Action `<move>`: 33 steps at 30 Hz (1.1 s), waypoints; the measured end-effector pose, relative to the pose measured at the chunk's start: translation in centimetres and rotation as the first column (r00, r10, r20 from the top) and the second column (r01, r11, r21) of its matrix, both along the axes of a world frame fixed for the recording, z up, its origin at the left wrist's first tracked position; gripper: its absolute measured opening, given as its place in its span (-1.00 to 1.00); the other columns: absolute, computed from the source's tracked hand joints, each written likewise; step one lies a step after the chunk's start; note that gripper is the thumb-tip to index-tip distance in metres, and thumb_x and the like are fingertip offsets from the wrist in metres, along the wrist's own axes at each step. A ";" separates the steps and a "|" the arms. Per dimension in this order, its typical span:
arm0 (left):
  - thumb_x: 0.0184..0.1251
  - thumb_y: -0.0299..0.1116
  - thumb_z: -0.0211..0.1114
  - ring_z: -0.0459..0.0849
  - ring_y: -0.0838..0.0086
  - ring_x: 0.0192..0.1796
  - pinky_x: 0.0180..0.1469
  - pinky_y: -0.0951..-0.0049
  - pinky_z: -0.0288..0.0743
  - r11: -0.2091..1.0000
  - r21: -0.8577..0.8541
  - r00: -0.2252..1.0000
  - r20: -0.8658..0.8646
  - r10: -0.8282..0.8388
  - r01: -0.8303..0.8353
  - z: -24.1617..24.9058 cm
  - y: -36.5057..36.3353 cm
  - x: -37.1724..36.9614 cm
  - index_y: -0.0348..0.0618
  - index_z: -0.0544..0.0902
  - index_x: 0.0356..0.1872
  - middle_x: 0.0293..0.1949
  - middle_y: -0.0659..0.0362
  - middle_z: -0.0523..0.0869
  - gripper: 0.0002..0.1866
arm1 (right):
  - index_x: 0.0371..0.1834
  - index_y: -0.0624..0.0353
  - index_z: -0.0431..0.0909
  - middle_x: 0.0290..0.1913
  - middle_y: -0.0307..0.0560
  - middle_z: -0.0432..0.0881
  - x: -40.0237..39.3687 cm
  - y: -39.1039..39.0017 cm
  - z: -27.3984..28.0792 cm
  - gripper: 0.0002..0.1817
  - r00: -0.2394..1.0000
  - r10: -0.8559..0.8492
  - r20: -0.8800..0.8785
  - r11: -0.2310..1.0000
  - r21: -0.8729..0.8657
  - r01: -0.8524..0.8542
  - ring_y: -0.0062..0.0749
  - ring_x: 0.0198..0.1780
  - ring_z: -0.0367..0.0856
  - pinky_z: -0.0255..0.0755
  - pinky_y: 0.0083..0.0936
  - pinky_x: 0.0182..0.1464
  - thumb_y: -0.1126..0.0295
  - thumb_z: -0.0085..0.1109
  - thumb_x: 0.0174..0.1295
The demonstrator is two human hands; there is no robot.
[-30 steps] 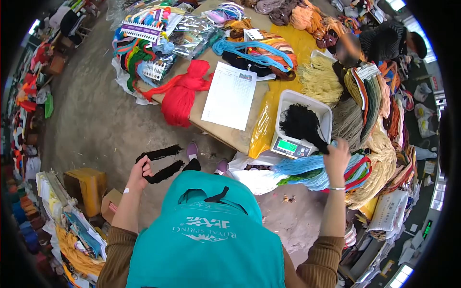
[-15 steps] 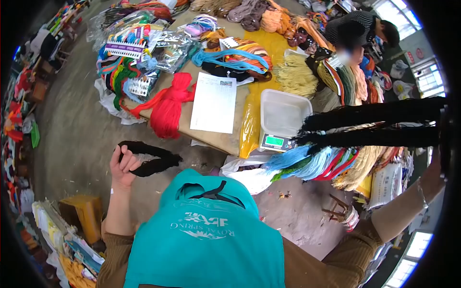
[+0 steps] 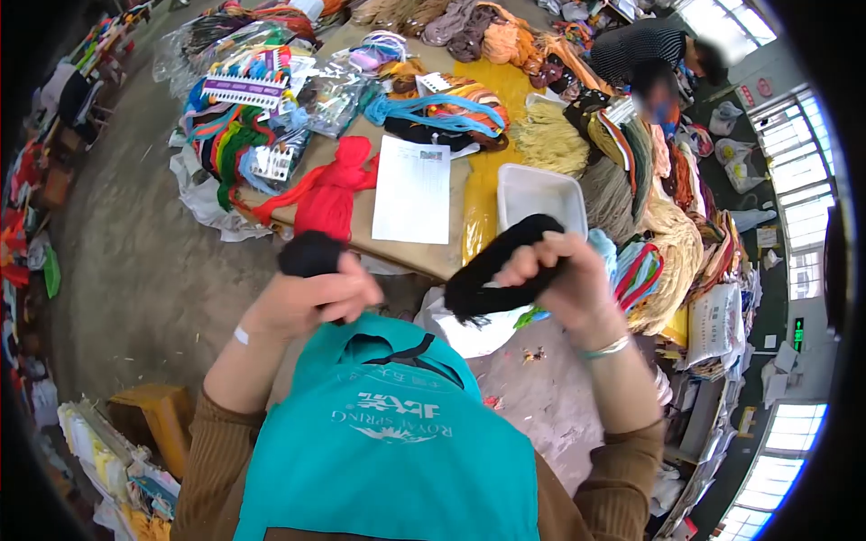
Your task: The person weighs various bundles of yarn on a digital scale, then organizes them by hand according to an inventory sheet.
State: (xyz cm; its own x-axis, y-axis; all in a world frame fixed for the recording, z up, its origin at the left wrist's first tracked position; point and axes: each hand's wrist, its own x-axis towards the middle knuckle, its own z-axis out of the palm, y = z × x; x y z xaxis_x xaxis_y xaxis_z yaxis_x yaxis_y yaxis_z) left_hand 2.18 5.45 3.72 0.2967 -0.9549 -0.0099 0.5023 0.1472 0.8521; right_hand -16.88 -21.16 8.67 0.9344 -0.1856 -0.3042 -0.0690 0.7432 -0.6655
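My left hand (image 3: 311, 293) is closed around a bundle of black thread (image 3: 311, 253), whose rounded top shows above the fingers. On the other side, my right hand (image 3: 566, 275) grips a doubled-over black thread skein (image 3: 492, 270); its loose ends hang down to the left. The two hands are apart in front of my teal apron (image 3: 392, 451). Behind the right skein stands a white plastic tub (image 3: 539, 191), its lower part covered by the skein and hand. The scale's display is hidden from view.
On the table lie a printed sheet (image 3: 411, 194), a red skein (image 3: 329, 194), a blue skein (image 3: 437, 108) and bagged threads (image 3: 244, 90). Cream skeins (image 3: 672, 252) hang at the right edge. A person in a striped top (image 3: 636, 50) bends at the far right. A yellow-brown box (image 3: 153, 419) sits lower left.
My right hand has come in from the far right, with its long black skein now folded over. My left hand has moved right and inward, its black bundle now bunched in the fingers.
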 end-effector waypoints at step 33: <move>0.35 -0.48 0.27 0.61 0.68 -0.43 -0.42 0.63 0.52 0.940 0.333 0.921 0.384 -0.063 -0.075 -5.2 -6.9 -3.0 -0.36 0.69 -0.09 -0.35 0.23 0.71 -0.81 | 0.20 0.36 0.46 0.00 0.00 0.63 1.5 10.2 -10.7 -0.53 0.942 -0.330 -0.068 0.911 0.240 0.336 -0.20 -0.06 0.65 0.54 -0.25 0.11 0.24 0.09 0.36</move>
